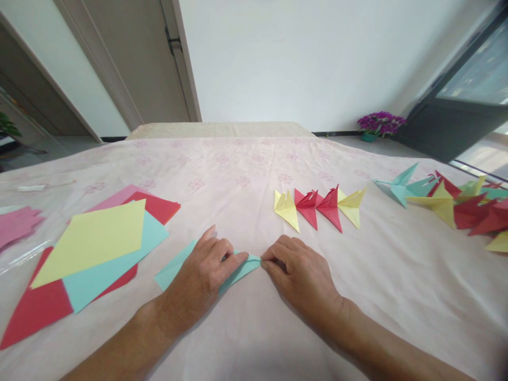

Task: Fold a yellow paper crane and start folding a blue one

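— While pinching that point, hold the folded teal paper [171, 270] flat against the pink tablecloth [254, 174]; low in the frame, just left of centre.

— Held how, right now?

— Left hand [206, 264] laid across the paper's middle, fingers close together, pressing down. Right hand [296, 270] closed narrow, thumb and fingertips nipping the paper's right tip.

— Worth watching for?

— Probably slipping layers. Line up the edges at the tip before creasing. Then run a fingertip from the tip toward the left hand, pressing firmly. Lift nothing off the cloth. Likely soft underneath, so press harder than on a bare board.

— Anything close enough to get in the way?

— Hardly. Loose stack at lower left, near but apart: yellow sheet [95, 238] on top, teal sheet [107, 272] beneath, red sheet [35, 312] lowest. Row of four folded paper shapes [317, 209] just above the right hand: yellow, red, red, yellow. Heap of more folded shapes [456, 203] at the right edge, well apart. Check the crease against that row for sharpness.
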`<state>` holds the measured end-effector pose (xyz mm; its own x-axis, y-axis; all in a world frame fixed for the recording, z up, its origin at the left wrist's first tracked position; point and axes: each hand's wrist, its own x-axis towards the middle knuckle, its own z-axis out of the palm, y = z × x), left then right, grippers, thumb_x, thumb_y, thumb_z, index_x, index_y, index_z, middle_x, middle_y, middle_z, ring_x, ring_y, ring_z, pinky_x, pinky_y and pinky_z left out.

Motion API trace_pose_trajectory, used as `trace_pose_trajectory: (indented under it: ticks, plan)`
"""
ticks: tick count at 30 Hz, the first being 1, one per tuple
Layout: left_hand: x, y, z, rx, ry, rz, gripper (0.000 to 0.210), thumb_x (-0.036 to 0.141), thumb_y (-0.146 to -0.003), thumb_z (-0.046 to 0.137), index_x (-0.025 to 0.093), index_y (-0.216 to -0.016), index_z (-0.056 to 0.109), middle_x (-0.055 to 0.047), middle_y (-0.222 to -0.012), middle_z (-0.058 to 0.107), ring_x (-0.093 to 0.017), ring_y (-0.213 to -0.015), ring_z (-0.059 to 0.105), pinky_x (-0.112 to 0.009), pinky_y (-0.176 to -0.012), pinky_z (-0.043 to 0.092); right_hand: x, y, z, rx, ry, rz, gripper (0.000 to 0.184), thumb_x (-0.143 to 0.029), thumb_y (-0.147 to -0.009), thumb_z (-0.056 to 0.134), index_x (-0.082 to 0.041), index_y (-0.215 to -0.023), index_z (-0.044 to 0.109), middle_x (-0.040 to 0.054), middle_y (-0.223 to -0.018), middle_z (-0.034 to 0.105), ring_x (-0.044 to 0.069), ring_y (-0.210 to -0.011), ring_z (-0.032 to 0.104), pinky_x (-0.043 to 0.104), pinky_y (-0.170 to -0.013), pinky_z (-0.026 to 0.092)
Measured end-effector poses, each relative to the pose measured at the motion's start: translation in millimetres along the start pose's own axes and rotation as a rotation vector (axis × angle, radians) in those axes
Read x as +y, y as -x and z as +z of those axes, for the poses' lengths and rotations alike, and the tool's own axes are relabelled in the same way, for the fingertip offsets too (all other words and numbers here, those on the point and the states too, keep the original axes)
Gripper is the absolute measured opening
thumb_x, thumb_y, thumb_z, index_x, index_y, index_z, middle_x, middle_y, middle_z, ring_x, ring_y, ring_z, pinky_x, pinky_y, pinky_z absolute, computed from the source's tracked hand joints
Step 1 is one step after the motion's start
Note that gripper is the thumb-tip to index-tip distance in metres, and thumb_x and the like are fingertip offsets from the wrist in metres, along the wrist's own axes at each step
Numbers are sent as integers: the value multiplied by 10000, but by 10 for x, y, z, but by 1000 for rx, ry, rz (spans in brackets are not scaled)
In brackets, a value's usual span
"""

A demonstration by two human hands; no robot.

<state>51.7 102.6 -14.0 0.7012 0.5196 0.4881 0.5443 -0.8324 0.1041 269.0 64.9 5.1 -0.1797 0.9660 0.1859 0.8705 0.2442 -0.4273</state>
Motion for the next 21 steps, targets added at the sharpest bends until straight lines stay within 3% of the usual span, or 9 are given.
trace_pose_trajectory:
  ticks: [6,16,21]
  plan:
    - [-1,1,-21,-6,-11,5,339,36,-929,427,198,-1132,645,-19,-837,531,-149,-778,519,-605,-1045,389,-30,14,-19,-36,144,-75,178,-264,-942,571,-214,-789,647,12,-808,606,166,-759,519,294,-665,331]
    - [-3,33,-44,-15,-22,28,254,95,-947,466,187,-1090,654,-11,-841,558,-140,-768,517,-616,-1084,341,15,93,67,58,339,-255,170,-200,-938,566,-226,-775,607,9,-765,579,181,-701,454,332,-625,263]
    - [6,21,-43,6,-16,31,253,71,-946,436,161,-1046,650,-22,-839,565,-152,-793,526,-590,-1082,365,-6,59,49,45,241,-188,160,-229,-944,558,-214,-797,620,15,-779,580,177,-725,491,316,-654,304]
